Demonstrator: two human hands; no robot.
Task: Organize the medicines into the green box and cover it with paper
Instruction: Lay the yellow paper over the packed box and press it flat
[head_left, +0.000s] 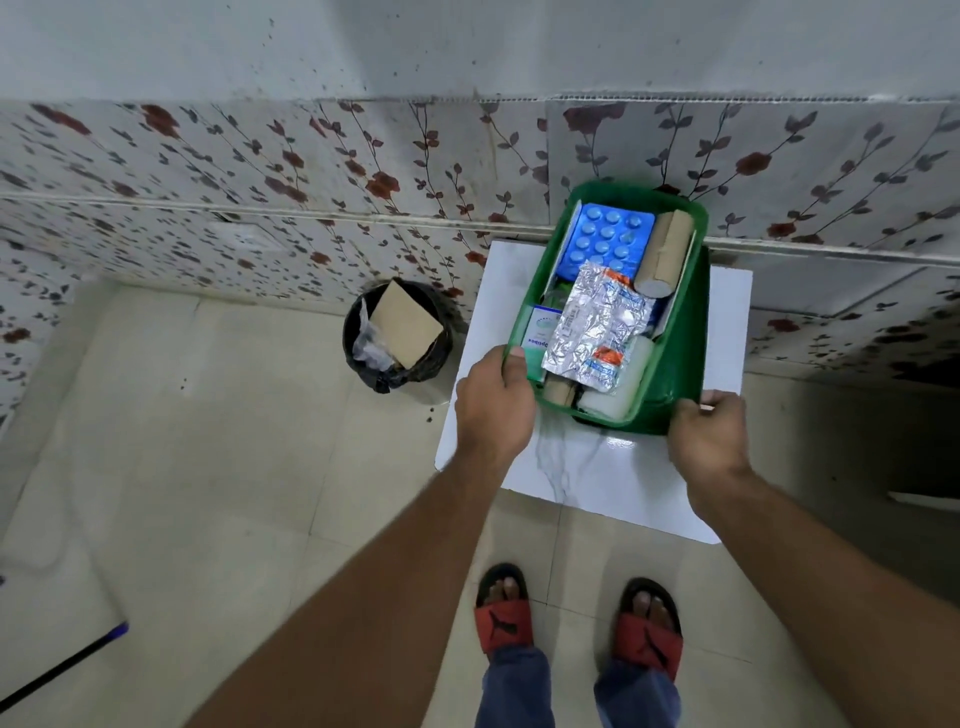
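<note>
Floral wall tiles back a white bench (597, 467) at centre-right, where left hand (493, 405) and right hand (709, 431) grip one tilted green box (685, 332) holding one blue blister pack (605, 239), one foil strip (597, 327) and two beige rolls (667, 249).

One green box (680, 332) holds one blue blister pack (605, 236), one crumpled silver foil strip (592, 327), two tan bandage rolls (667, 249) (the second only peeks out at the near end), one small white carton (543, 325) and one translucent white block (618, 384). Two hands (493, 400) grip it; one bin (397, 332) stands nearby.
</note>
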